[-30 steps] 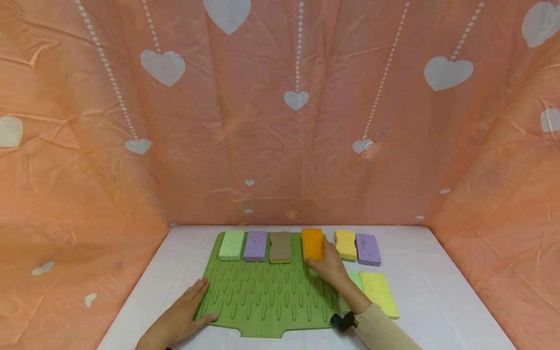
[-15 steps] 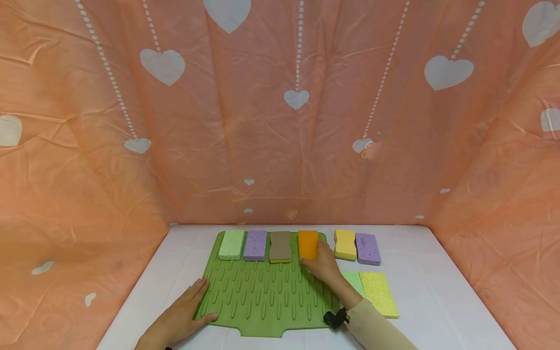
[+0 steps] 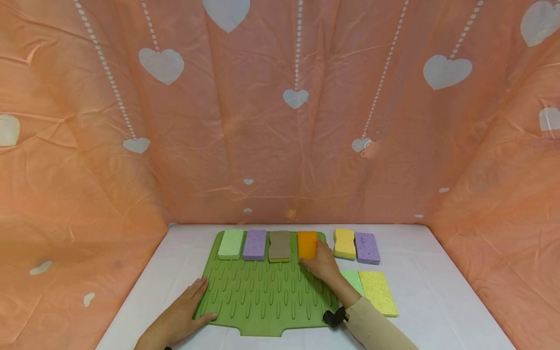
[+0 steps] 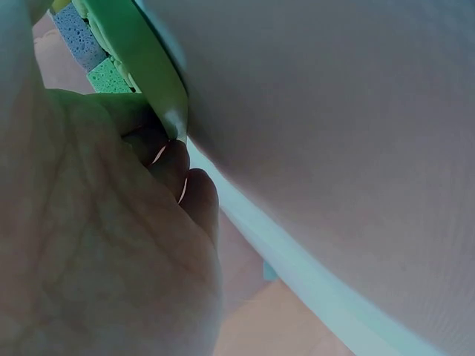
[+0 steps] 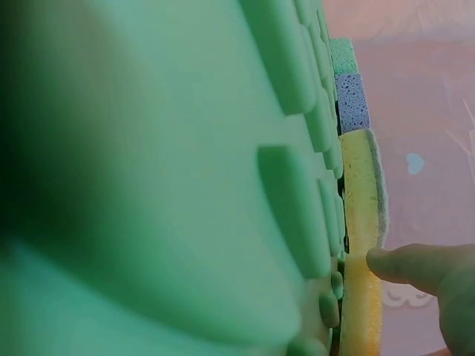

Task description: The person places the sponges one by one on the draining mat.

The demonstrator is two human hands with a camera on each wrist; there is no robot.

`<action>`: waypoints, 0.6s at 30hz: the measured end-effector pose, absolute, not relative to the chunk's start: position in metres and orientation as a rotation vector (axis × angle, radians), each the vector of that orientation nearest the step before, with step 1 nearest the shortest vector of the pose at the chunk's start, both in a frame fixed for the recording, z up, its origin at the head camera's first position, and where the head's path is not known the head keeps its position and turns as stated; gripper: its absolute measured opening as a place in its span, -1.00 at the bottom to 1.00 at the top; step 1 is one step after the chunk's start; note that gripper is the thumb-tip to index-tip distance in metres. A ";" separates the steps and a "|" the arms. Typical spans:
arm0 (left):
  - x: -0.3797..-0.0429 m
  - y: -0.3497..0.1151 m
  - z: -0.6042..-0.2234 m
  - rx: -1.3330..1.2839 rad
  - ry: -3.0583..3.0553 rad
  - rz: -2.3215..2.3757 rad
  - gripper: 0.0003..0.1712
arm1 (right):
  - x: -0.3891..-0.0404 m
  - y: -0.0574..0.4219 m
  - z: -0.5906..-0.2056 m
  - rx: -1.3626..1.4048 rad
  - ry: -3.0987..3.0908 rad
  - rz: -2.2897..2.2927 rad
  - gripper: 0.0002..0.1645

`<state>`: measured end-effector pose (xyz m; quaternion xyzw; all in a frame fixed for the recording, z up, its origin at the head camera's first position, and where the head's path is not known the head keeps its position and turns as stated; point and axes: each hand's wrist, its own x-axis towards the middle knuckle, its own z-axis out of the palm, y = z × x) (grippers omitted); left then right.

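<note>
An orange sponge (image 3: 307, 244) lies at the back right of a green ridged mat (image 3: 262, 291). My right hand (image 3: 323, 265) holds it, thumb at its near edge and fingers along its right side. The thumb (image 5: 408, 265) also shows against the sponge's side in the right wrist view. To its left, a grey-topped yellow sponge (image 3: 279, 245), a purple sponge (image 3: 254, 245) and a pale green sponge (image 3: 231, 244) form a row along the mat's far edge. My left hand (image 3: 181, 311) rests at the mat's left edge, fingers extended; its fingers (image 4: 199, 196) touch the mat's rim in the left wrist view.
Right of the mat lie a yellow scalloped sponge (image 3: 344, 243) and another purple sponge (image 3: 367, 248). Nearer, a flat yellow sponge (image 3: 378, 292) sits beside a light green one (image 3: 352, 280), partly hidden by my right arm. A peach curtain (image 3: 280, 146) surrounds the white table (image 3: 437, 291).
Over the last second, my right hand has moved the orange sponge slightly left and down onto the mat. It has barely moved in the last half second. My left hand stays put.
</note>
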<state>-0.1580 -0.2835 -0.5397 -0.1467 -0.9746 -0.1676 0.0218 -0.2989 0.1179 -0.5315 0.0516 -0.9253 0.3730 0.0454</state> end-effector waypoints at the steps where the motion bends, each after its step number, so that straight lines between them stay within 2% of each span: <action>1: -0.158 -0.284 -0.540 -0.455 -3.017 -0.521 0.15 | -0.299 0.118 -0.532 0.156 -2.828 1.143 0.18; 18: -0.159 -0.284 -0.542 -0.472 -3.004 -0.487 0.14 | -0.288 0.123 -0.523 0.184 -2.799 1.274 0.16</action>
